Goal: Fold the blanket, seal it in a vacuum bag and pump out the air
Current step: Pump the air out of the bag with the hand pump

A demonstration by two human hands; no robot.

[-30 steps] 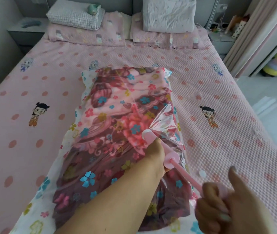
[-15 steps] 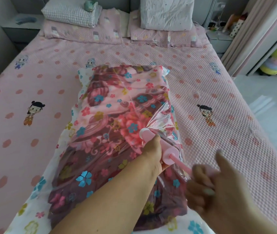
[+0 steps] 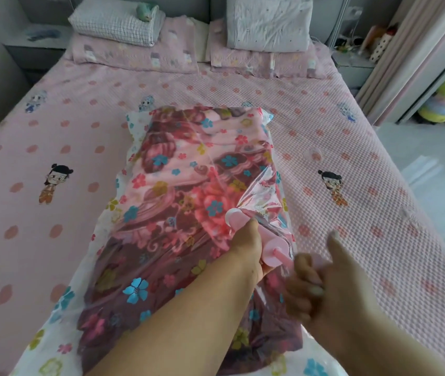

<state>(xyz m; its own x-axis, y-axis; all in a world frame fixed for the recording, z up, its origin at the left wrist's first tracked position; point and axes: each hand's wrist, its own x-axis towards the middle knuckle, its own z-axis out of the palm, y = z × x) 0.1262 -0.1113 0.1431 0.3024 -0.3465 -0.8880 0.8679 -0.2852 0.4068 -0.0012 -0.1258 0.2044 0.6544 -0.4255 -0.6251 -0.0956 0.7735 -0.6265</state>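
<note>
Item: vacuum bag (image 3: 123,270), clear with printed flowers, lying lengthwise down the middle of the bed (image 3: 351,164), its near end towards the foot edge. Contents: one folded blanket (image 3: 178,191), pink and maroon, filling most of the bag; film wrinkled against it near the valve, so I judged some air already out.

Item: pink hand pump (image 3: 266,241), nozzle seated on the bag's right side. My left hand (image 3: 245,248) wrapped its barrel to keep it pressed on the valve. My right hand (image 3: 321,289) was closed round the plunger handle, thumb up, rod nearly all in.
</note>
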